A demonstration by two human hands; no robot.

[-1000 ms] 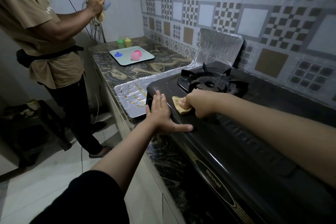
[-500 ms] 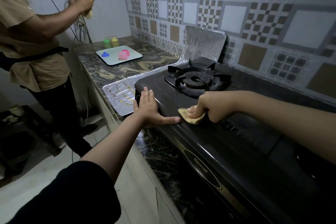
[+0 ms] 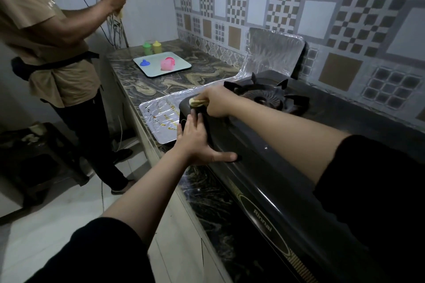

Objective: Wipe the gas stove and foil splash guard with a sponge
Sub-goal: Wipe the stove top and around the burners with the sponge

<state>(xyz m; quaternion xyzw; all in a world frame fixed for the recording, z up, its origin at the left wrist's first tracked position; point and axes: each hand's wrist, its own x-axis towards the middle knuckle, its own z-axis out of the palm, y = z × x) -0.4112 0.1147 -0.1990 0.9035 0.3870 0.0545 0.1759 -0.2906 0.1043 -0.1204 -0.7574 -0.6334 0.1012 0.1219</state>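
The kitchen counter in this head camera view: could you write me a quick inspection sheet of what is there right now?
Surface: marbled counter bearing a black gas stove.
Job's things: yellow sponge at the stove's far left corner; foil splash guard upright behind the burner, its flat part stained.
Clutter: white tray with a pink and a blue item; green and yellow bottles.
Hands: right hand grips the sponge; left hand lies flat on the stove edge, fingers straight.
Cables: wires hang in the corner.
Surroundings: patterned wall tiles; a second person reaching to the wires.
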